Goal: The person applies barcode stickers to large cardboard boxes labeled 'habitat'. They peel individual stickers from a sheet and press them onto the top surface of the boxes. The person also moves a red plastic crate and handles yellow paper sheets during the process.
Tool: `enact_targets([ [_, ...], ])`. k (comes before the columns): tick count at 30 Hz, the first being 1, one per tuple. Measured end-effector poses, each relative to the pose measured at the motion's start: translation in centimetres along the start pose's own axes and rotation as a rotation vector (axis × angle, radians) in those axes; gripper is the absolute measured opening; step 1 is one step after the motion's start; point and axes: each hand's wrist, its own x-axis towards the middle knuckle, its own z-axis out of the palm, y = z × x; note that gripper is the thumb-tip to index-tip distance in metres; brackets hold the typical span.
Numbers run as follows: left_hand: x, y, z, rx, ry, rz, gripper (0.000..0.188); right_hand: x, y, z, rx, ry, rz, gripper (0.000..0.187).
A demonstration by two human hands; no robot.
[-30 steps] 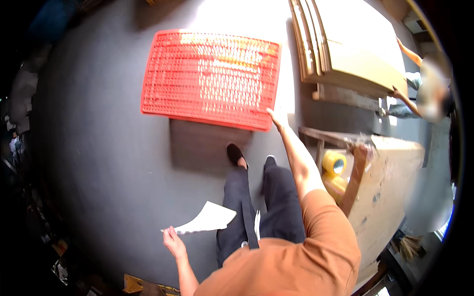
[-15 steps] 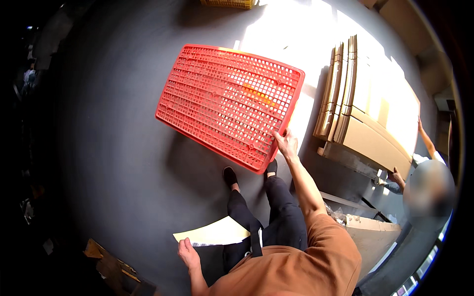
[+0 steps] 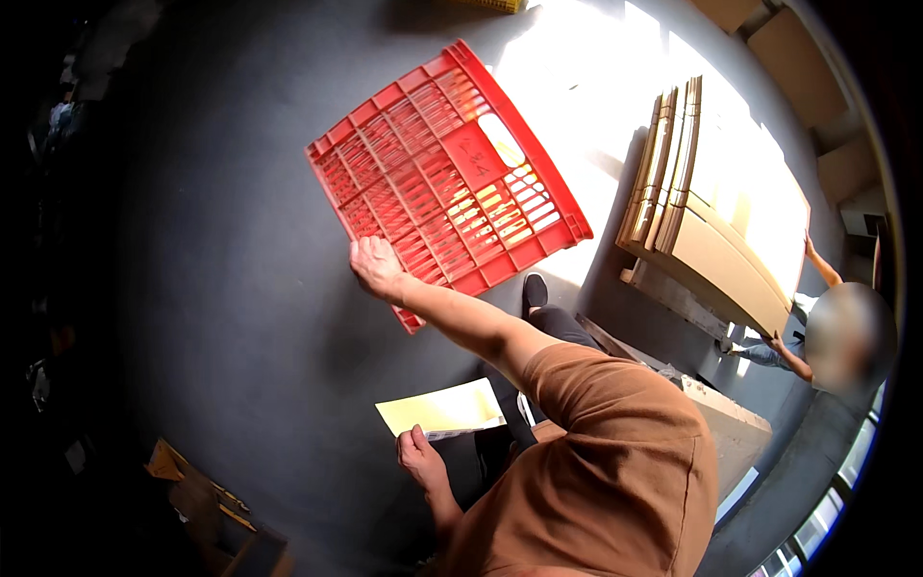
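Observation:
A red slatted plastic crate (image 3: pixel 423 144) is tilted up in front of me, one ribbed side with dark handwriting facing me. My right hand (image 3: pixel 377 264) is closed round its near left edge, the forearm reaching across from the right. Lower down, my left hand (image 3: pixel 421 460) pinches a pale yellow sheet of paper (image 3: pixel 442 409) by its near edge. White paper with print shows just under that sheet. The crate and the paper are well apart.
At the right, tied stacks of flattened cardboard boxes (image 3: pixel 711 212) rest on a pallet (image 3: pixel 678 296). Another person (image 3: pixel 784 351) grips the stack's far side. A yellow crate (image 3: pixel 495 4) shows at the top edge. Wooden pieces (image 3: pixel 207 500) lie at lower left, on the grey floor (image 3: pixel 221 240).
The red crate has turned, from its gridded face to a ribbed side. My right hand has swung left with it. My left hand and the paper have shifted slightly right and up.

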Motion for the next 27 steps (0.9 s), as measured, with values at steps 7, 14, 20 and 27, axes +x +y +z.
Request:
enact_targets([
  [7,3.5,-0.1,2.0,0.199,-0.195,0.092,0.030,-5.5,-13.8,2.8,0.536,-1.361,-0.509,0.044],
  [14,4.7,1.8,5.6,0.729,-0.696,-0.269,0.038,-2.8,4.2,-14.8,1.538,-1.163,-0.399,0.040],
  [20,6.4,4.9,12.6,0.961,-0.811,-0.515,0.035,-5.4,44.2,1.4,0.537,-0.688,0.619,0.032],
  [27,7.6,19.2,28.6,1.076,-0.984,-0.748,0.035,-7.7,66.7,15.3,-0.047,-0.995,0.536,0.042],
])
